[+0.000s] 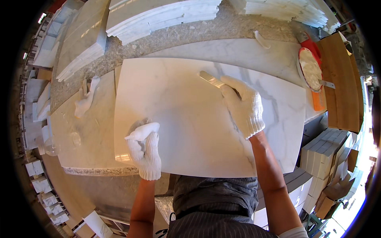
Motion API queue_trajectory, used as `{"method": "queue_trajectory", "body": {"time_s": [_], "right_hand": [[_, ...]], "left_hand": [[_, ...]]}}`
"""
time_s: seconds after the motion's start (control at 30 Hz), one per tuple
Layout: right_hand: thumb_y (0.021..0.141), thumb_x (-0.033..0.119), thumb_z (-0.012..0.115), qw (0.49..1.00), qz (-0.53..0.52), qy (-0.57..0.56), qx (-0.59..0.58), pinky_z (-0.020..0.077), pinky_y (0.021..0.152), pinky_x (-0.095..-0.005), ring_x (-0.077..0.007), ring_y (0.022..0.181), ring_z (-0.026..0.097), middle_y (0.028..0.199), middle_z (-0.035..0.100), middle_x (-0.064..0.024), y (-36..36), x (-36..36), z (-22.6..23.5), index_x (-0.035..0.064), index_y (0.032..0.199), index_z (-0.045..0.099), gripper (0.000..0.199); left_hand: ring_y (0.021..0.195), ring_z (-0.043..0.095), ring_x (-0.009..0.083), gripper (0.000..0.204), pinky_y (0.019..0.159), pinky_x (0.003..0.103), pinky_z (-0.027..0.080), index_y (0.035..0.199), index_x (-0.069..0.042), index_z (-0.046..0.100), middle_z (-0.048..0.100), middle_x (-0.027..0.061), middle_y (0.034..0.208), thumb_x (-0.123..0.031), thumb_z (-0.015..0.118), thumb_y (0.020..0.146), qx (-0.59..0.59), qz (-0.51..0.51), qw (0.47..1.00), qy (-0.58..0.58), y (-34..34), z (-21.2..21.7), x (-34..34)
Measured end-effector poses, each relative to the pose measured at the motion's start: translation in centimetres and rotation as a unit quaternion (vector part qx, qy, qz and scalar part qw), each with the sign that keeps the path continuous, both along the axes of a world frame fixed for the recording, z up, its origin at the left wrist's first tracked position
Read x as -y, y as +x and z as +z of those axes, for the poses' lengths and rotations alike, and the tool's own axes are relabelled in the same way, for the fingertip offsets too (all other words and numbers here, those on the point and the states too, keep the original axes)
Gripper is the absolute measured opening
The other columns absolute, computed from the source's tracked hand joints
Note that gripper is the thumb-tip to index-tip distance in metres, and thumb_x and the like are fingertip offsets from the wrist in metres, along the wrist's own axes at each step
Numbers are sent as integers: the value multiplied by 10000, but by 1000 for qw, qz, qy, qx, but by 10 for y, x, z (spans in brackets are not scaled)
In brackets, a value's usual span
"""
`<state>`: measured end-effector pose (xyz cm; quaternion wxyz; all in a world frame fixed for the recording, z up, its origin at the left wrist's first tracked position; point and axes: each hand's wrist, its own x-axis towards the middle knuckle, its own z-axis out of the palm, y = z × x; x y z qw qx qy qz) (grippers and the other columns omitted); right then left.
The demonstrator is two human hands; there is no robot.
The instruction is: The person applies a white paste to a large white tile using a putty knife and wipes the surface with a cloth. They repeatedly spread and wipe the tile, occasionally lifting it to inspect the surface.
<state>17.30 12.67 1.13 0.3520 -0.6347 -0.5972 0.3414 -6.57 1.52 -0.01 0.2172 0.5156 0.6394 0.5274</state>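
Note:
A pale, grey-veined marble slab (186, 119) lies flat before me. My right hand (243, 105), in a white knit glove, is closed around a putty knife (211, 79). The metal blade points up and left over the far half of the slab; its handle is hidden in the glove. Over the slab's near left part, my left hand (146, 148), also gloved in white, has its fingers curled together. A greyish patch shows just beyond those fingers, and I cannot make out what they hold, if anything.
Another slab (85, 131) with a crumpled white cloth or glove (87, 97) extends left. Stacked slabs (158, 18) stand at the back. On the right are a round tub of whitish paste (310, 68) with a metal blade in it, a cardboard box (340, 83) and piled white blocks (323, 154).

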Motion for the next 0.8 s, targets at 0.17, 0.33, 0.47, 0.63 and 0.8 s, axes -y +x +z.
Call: {"method": "queue_trajectory", "body": {"time_s": [0.17, 0.33, 0.47, 0.63, 0.8], "right_hand": [[906, 152, 616, 995, 16, 60, 75, 522, 756, -343, -301, 860, 663, 997, 698, -150, -3, 2, 5, 51, 1135, 692, 262], [964, 129, 584, 980, -30, -50, -191, 521, 720, -309, -188, 811, 656, 925, 692, -116, 6, 11, -1, -1, 1258, 625, 324], [984, 137, 593, 861, 14, -199, -467, 529, 698, -295, -154, 785, 630, 901, 656, -52, 15, 30, 18, 4, 1276, 592, 320], [981, 188, 617, 788, 37, -256, -558, 543, 731, -336, -165, 807, 632, 953, 661, -41, 15, 44, 19, 45, 1127, 650, 207], [1009, 201, 565, 893, 58, -229, -383, 516, 749, -316, -127, 822, 582, 927, 622, -32, 18, 38, 18, 29, 1137, 640, 227]], "left_hand": [[968, 586, 144, 178, 922, 316, 473, 1085, 12, 595, 655, 90, 1057, -6, 625, 910, 45, 6, 999, -11, 5, 4, -1], [967, 582, 148, 180, 925, 334, 473, 1079, 12, 597, 649, 96, 1055, 7, 632, 903, -9, -24, 999, -25, 2, 14, -1], [967, 571, 149, 175, 911, 326, 466, 1072, 8, 592, 639, 88, 1040, 8, 631, 901, 51, 41, 998, 11, 10, 15, -5], [1009, 573, 142, 182, 923, 291, 459, 1134, 3, 578, 620, 64, 1069, -21, 583, 954, 56, 39, 997, -26, 7, 16, -11], [968, 587, 140, 160, 893, 287, 470, 1102, 0, 595, 633, 52, 1025, -26, 609, 945, 58, 20, 998, 5, 16, 10, -18]]}}
